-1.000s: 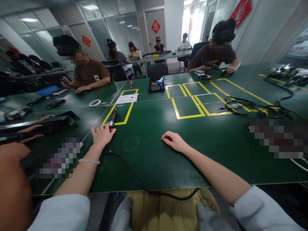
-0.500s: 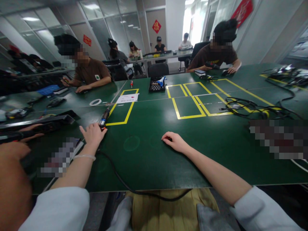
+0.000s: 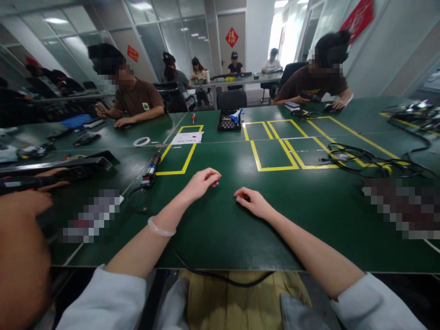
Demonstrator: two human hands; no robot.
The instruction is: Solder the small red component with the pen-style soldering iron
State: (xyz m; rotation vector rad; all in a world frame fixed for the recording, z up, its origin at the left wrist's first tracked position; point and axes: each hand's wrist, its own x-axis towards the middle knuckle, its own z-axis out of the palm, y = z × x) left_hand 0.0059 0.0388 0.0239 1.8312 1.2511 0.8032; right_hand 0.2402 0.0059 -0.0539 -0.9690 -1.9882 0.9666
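Observation:
My left hand (image 3: 203,184) is above the green table (image 3: 213,238), its fingers curled together; small reddish spots show at the fingertips, and no object can be made out in it. To its right, my right hand (image 3: 253,201) rests on the table with fingers bent inward and nothing visible in them. A dark cylindrical tool with a silver and blue band (image 3: 151,168) lies left of my left hand, touched by neither hand. Its black cable loops on the table near it. Beyond my left hand, a white paper sheet (image 3: 187,138) lies across a yellow tape outline.
A black tray (image 3: 229,123) with small parts stands at the back, beside a red screwdriver (image 3: 193,118). White tape roll (image 3: 141,141) at left, coiled black cables (image 3: 360,158) at right. Another person's arm (image 3: 24,229) reaches in at left; two people sit opposite.
My left hand has left the cylindrical tool and moved right, towards my right hand; its spread fingers have curled in. My right hand stays in place. The view has shifted slightly.

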